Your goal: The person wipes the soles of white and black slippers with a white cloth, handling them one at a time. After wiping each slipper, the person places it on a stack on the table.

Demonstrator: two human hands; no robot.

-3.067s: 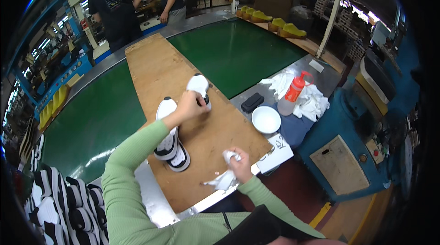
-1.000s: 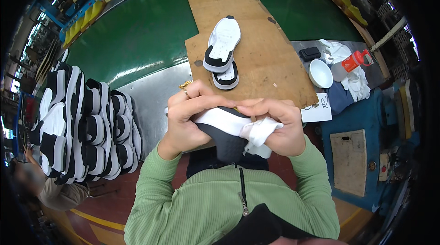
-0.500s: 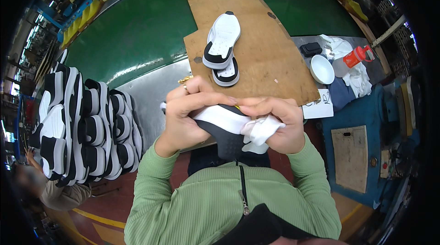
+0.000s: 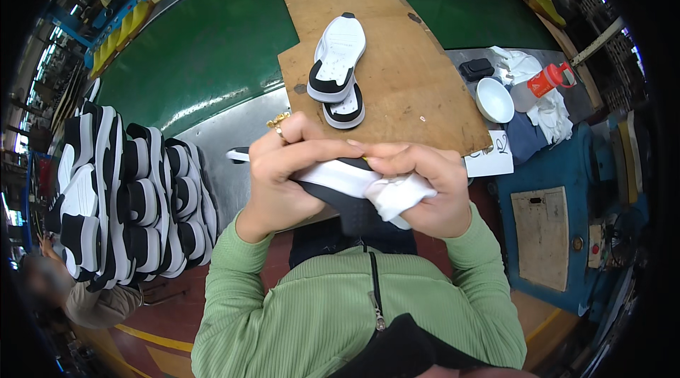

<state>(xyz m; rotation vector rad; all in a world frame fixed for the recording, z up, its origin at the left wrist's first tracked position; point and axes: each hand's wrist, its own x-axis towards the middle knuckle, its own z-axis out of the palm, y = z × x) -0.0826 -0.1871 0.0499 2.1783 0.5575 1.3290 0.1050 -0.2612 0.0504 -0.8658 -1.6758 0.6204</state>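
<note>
A black-and-white shoe sole (image 4: pixel 329 177) is held in front of my chest, its white sidewall facing up. My left hand (image 4: pixel 283 169) grips its left end, the fingers over the top edge and a gold ring on one finger. My right hand (image 4: pixel 428 183) pinches a white cloth (image 4: pixel 402 197) against the right part of the sole. Both hands' fingertips meet at the sole's top edge, where a small yellow bit shows. Beyond my hands, a white sole with black trim (image 4: pixel 340 58) rests partly over another sole (image 4: pixel 346 109) on the wooden board.
Many similar soles (image 4: pixel 145 158) stand stacked at the left. The wooden board (image 4: pixel 397 81) lies across a green belt (image 4: pixel 212 52). At the right are a white bowl (image 4: pixel 494 100), a red-topped bottle (image 4: pixel 542 84), rags and a paper card (image 4: pixel 490 158). Another person (image 4: pixel 99 300) is at far left.
The sole has tilted slightly, so less of its dark underside shows. The white cloth has shifted left along the sidewall, in my right hand. My left hand has moved slightly left.
</note>
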